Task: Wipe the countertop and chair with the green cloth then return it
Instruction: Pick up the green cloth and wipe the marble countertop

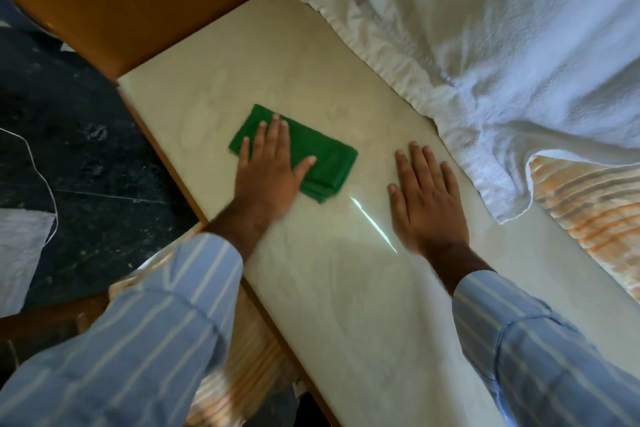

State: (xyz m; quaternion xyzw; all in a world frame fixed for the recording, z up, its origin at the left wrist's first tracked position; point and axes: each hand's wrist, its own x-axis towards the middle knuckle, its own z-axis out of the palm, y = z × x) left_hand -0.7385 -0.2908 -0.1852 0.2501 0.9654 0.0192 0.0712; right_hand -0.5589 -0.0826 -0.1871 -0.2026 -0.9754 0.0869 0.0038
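A folded green cloth (323, 158) lies on the pale marble countertop (346, 288), near its left edge. My left hand (268, 170) presses flat on the cloth, fingers spread, covering its left half. My right hand (424, 196) rests palm down on the bare countertop to the right of the cloth, apart from it, holding nothing. Both arms wear blue striped sleeves. No chair is clearly in view.
White towels and bedding (502, 45) are piled along the countertop's far and right side, with an orange striped fabric (595, 211) at the right. A brown wooden panel (138, 0) stands at the top left. Dark stone floor (86, 156) lies to the left, with a thin white cord (45, 184).
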